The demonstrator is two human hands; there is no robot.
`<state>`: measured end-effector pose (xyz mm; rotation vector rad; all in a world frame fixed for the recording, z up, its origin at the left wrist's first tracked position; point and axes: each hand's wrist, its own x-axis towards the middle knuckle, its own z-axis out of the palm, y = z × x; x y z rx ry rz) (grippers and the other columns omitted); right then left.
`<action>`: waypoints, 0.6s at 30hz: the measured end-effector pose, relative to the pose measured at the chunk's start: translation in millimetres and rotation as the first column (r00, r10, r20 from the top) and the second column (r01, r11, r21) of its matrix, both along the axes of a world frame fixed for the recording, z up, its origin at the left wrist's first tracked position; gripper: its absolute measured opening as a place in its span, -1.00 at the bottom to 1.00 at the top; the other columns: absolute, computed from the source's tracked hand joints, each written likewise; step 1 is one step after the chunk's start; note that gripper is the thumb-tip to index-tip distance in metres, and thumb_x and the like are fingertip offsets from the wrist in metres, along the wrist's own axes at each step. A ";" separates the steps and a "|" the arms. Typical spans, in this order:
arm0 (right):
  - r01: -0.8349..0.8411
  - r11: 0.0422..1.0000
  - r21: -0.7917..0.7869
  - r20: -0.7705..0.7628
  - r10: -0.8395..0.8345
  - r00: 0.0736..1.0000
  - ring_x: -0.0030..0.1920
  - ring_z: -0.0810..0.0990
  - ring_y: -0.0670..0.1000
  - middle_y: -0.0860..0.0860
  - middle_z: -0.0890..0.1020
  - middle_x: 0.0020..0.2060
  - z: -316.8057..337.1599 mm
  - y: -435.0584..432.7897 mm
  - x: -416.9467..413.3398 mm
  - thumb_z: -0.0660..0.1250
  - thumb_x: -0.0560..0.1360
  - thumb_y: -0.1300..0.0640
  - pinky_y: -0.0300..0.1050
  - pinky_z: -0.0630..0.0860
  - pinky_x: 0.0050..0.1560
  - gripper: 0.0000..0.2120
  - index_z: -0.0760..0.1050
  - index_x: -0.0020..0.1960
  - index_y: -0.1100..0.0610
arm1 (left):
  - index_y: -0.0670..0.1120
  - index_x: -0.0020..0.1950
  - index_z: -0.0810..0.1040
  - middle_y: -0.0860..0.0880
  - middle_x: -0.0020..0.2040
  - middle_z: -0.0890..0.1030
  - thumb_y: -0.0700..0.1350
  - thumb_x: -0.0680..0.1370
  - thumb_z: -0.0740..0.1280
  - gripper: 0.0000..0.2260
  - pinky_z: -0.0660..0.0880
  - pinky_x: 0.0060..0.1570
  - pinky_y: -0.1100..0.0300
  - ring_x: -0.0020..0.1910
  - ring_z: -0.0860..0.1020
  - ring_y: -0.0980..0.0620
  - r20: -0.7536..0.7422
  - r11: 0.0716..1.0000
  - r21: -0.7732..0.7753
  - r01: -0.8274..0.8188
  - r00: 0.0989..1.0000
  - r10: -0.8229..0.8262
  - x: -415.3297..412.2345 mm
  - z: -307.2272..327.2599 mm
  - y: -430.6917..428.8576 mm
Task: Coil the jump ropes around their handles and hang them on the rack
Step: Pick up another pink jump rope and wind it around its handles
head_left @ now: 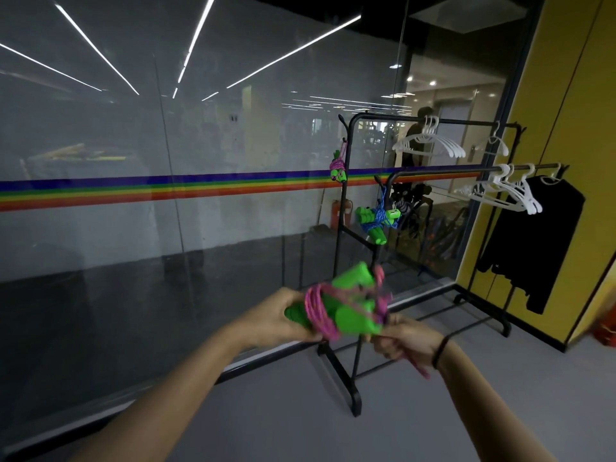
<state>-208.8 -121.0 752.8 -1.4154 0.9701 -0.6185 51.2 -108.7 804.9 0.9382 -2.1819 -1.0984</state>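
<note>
I hold a jump rope with green handles [353, 311] and a pink cord [318, 311] wound around them, in front of me at chest height. My left hand [283, 315] grips the handles' left end. My right hand [400, 338] pinches the pink cord's loose end, which trails below the fist. Behind stands a black rack [343, 248]. A coiled pink rope with green handles [337, 168] hangs on its upper left hook. A coiled blue rope with green handles [376, 221] hangs on a lower hook.
White hangers [430, 143] and a black garment [540, 241] hang on the rack's rails at right. A glass wall with a rainbow stripe [166, 188] runs along the left. A yellow wall [550, 128] stands at right. Grey floor [300, 411] lies below.
</note>
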 end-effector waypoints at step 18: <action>-0.588 0.630 -0.507 -0.859 -0.320 0.399 -0.06 0.59 0.10 0.07 0.65 -0.09 77.0 40.9 67.3 0.28 0.45 -0.11 -0.06 0.47 -0.09 -0.74 0.58 -0.05 0.05 | -0.12 -0.07 0.57 -0.20 -0.08 0.61 -0.20 0.39 0.24 -0.82 0.44 -0.15 0.11 -0.02 0.56 -0.22 0.627 0.860 -0.507 0.058 0.709 0.322 -34.9 -51.7 3.0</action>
